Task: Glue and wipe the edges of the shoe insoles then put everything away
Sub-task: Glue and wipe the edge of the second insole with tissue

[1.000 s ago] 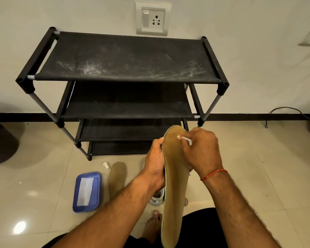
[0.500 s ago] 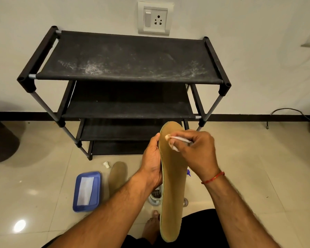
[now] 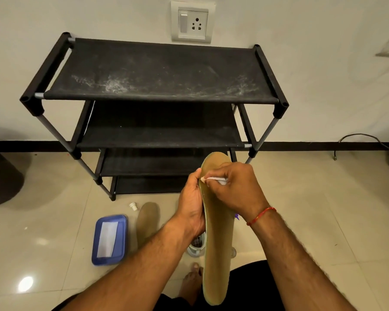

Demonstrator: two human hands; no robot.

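White shoe (image 3: 197,248): mostly hidden behind left forearm (image 3: 157,252) and held insole (image 3: 218,243). Thin white applicator (image 3: 213,179): rear end covered by right hand (image 3: 238,189); tube or swab undetermined. Purple item (image 3: 237,217) behind right wrist: only a tip shows. Dark bin (image 3: 0,171): cut by left edge.

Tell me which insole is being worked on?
The held insole: left hand grips it, right hand touches a white applicator to its edge. The other insole lies untouched on the floor.

The flat tan foam insole (image 3: 216,243) is plain; the black fabric shoe rack (image 3: 157,72) shows whitish streaks. The blue plastic box (image 3: 123,239) bears a white rectangle.
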